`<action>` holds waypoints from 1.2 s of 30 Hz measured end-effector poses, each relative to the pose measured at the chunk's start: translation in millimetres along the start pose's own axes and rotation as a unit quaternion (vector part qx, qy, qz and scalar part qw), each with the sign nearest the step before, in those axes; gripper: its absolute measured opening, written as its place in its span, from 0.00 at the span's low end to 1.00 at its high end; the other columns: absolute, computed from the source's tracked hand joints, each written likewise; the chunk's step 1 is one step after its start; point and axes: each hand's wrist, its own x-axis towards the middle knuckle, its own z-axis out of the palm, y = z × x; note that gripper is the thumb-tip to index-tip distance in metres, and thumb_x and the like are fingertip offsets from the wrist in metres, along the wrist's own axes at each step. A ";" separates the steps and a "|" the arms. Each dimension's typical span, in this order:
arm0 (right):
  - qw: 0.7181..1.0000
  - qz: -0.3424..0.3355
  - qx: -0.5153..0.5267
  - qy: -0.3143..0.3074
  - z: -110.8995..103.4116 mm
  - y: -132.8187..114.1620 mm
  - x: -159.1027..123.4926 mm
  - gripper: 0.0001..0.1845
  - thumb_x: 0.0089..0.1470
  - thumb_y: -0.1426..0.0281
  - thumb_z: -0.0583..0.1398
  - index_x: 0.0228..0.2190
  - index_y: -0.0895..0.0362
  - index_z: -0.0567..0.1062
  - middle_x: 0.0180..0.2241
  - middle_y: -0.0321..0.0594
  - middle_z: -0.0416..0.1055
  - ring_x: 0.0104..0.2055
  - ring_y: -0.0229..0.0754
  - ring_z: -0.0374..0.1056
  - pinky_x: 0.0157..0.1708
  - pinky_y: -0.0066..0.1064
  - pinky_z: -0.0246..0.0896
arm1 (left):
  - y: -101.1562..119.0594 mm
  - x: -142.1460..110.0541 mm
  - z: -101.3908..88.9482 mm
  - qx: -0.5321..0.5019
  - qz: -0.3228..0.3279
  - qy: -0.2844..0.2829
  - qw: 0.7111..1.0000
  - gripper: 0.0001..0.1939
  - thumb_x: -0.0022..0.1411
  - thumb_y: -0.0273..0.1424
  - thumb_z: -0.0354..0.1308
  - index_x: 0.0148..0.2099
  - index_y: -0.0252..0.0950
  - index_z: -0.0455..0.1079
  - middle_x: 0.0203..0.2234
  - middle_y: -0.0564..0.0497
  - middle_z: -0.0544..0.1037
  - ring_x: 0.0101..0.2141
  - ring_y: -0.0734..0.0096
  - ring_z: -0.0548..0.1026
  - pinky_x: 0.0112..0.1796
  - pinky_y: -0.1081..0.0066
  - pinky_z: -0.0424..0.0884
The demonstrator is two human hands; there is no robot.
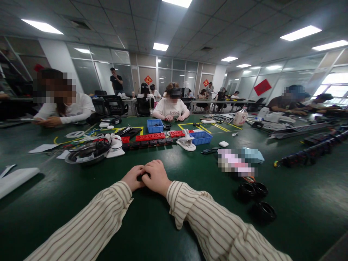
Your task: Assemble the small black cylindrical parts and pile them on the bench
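Observation:
Both my hands rest together on the green table (pixel 168 166), in front of my body. My left hand (pixel 133 178) has its fingers bent and tucked under the other hand. Over them curls my right hand (pixel 157 177), its fingers wrapped round and pressed together. A dark gap shows between the two thumbs. Whether anything lies inside the closed fingers is hidden. Beyond the hands, a row of red and black socket blocks (pixel 152 137) runs across the table, with a white clip-on stand (pixel 187 141) at its right.
A metal bowl of cables (pixel 87 156) stands to the left. Two blue bins (pixel 201 137) (pixel 154 125) sit past the blocks. Black tape rolls (pixel 264 211), a light-blue packet (pixel 252 155) and a bundled black harness (pixel 307 150) lie to the right. A co-worker (pixel 170 108) sits opposite.

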 end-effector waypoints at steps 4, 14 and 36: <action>1.000 -0.028 0.013 0.001 -2.8 -2.8 -2.6 0.07 0.46 0.78 0.56 0.28 0.56 0.72 0.31 0.34 0.72 0.39 0.38 0.64 0.57 0.39 0.36 | 2.3 -1.1 -0.4 -0.006 0.010 -0.004 1.000 0.19 0.43 0.30 0.60 0.41 0.35 0.72 0.43 0.46 0.74 0.46 0.56 0.69 0.50 0.61 0.63; 0.993 0.104 -0.011 0.062 -1.6 -2.0 0.9 0.13 0.51 0.60 0.58 0.33 0.57 0.67 0.35 0.39 0.66 0.40 0.43 0.60 0.43 0.36 0.51 | 12.6 0.2 -1.9 0.035 -0.036 0.024 0.998 0.25 0.41 0.35 0.62 0.45 0.33 0.68 0.42 0.43 0.72 0.45 0.52 0.68 0.49 0.58 0.63; 0.998 0.023 0.029 0.044 -3.5 -3.9 -2.6 0.08 0.51 0.71 0.56 0.36 0.55 0.68 0.38 0.37 0.70 0.44 0.41 0.62 0.55 0.40 0.41 | 6.6 -0.4 0.3 0.008 -0.007 0.004 1.000 0.26 0.42 0.32 0.62 0.47 0.34 0.67 0.43 0.45 0.73 0.44 0.55 0.70 0.48 0.61 0.65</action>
